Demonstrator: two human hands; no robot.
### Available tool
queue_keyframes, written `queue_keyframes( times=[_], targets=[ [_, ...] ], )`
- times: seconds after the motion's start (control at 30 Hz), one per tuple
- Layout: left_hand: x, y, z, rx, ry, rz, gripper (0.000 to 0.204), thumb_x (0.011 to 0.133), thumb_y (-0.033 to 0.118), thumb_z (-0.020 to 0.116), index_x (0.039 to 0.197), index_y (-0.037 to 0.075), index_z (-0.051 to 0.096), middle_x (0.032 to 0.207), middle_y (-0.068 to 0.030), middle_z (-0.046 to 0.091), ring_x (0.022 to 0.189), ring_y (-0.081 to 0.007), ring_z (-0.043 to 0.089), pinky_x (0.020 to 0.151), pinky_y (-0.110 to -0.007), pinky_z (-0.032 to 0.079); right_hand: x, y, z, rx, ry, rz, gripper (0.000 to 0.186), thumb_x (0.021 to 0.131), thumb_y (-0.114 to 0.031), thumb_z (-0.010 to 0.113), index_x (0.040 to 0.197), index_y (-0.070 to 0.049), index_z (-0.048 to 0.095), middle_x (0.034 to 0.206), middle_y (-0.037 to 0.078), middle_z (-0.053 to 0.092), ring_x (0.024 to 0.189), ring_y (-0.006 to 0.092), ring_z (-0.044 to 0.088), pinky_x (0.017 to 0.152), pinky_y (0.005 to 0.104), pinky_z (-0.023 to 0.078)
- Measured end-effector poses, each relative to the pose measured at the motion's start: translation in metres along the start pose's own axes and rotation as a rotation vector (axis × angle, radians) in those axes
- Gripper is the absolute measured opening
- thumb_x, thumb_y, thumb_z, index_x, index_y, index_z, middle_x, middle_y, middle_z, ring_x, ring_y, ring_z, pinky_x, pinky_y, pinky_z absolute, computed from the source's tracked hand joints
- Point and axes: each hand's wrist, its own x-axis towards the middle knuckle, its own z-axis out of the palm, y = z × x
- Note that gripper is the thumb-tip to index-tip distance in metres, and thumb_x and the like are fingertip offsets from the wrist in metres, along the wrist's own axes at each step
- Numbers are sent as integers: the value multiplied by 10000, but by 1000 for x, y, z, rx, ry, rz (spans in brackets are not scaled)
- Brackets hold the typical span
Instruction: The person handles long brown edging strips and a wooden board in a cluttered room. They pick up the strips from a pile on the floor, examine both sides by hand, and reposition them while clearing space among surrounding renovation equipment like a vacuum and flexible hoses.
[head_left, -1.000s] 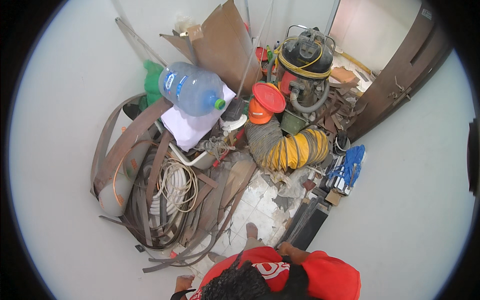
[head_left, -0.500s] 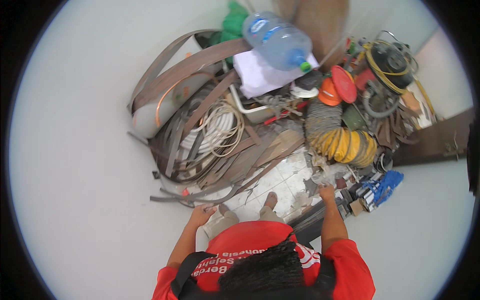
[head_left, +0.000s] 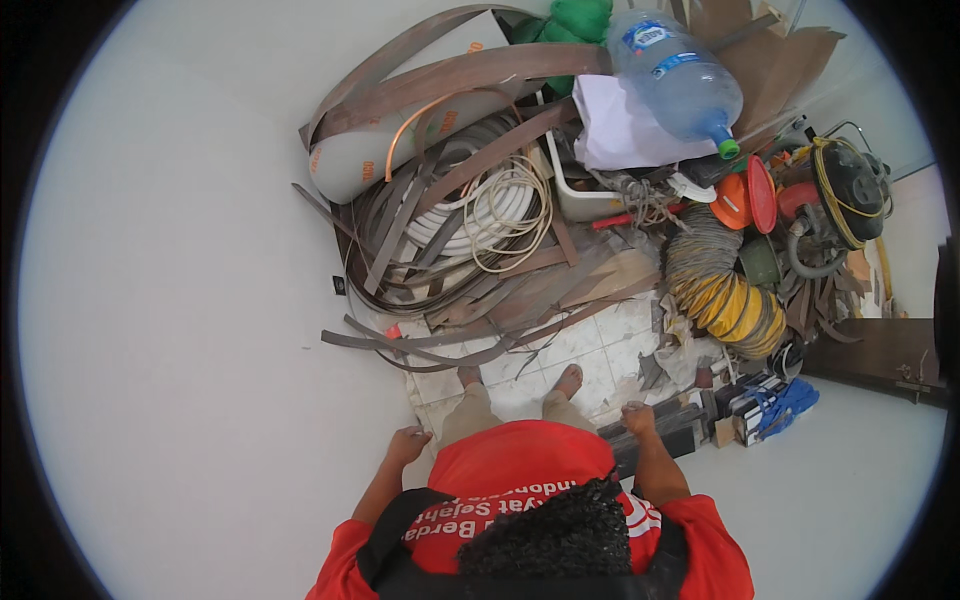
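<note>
My left hand (head_left: pixel 409 443) hangs beside my left thigh with its fingers curled in. My right hand (head_left: pixel 637 418) is held out at my right side, also closed, near dark flat boards (head_left: pixel 672 432) leaning low by the wall. What either hand holds, if anything, is too small or hidden to make out. Ahead of my feet lie dark edging strips (head_left: pixel 430 352) in loose loops. Behind them are a coil of white hose (head_left: pixel 487 222) and a thin cream cable (head_left: pixel 545 205). A yellow and grey flexible duct (head_left: pixel 735 310) curves at the right.
A large clear water bottle (head_left: pixel 690 85) lies on white sheets (head_left: pixel 610 135) over a pale bin (head_left: pixel 585 207). Right of it are an orange helmet (head_left: pixel 731 204), a red disc (head_left: pixel 762 195) and a vacuum cleaner (head_left: pixel 850 190). Tiles (head_left: pixel 520 393) show between the strips and my feet.
The view has shifted, so the pile sits higher and further right in it. My right hand has come down closer to my body; my left stays low at my side.
</note>
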Motion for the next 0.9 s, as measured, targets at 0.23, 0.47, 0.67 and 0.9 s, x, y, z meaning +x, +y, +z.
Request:
queue_keyframes(
  times=[0.23, 0.47, 0.67, 0.9],
  targets=[
    [58, -29, -75, -227, 42, 17, 558, 896, 458, 661, 1177, -24, 674, 1038, -239, 712, 1003, -389, 676, 883, -424, 531, -16, -135, 23, 81, 37, 190, 373, 918, -177, 666, 1226, 29, 630, 838, 149, 733, 587, 199, 671, 495, 329, 509],
    [94, -99, -101, -371, 30, -153, 602, 865, 440, 712, 1233, -31, 649, 995, -226, 728, 959, -298, 709, 872, -378, 537, -17, -279, 108, -45, -32, -90, 375, 871, -187, 678, 1182, 23, 658, 855, 216, 730, 712, 267, 716, 671, 363, 566],
    [97, -131, -84, -119, -111, -152, 714, 831, 498, 736, 1304, -20, 606, 1075, -236, 715, 1037, -320, 694, 918, -391, 529, -5, -317, 168, -178, -152, -106, 346, 932, -255, 564, 1190, -56, 684, 1206, 197, 675, 1064, 335, 660, 940, 400, 513],
    [181, -76, -39, -17, -98, -98, 649, 877, 462, 712, 1269, -45, 609, 1100, -203, 717, 1042, -309, 687, 909, -391, 531, 82, -213, 235, -581, -449, -263, 465, 939, -402, 508, 1223, -56, 635, 1315, 153, 628, 1304, 357, 474, 1113, 423, 367]
  ],
)
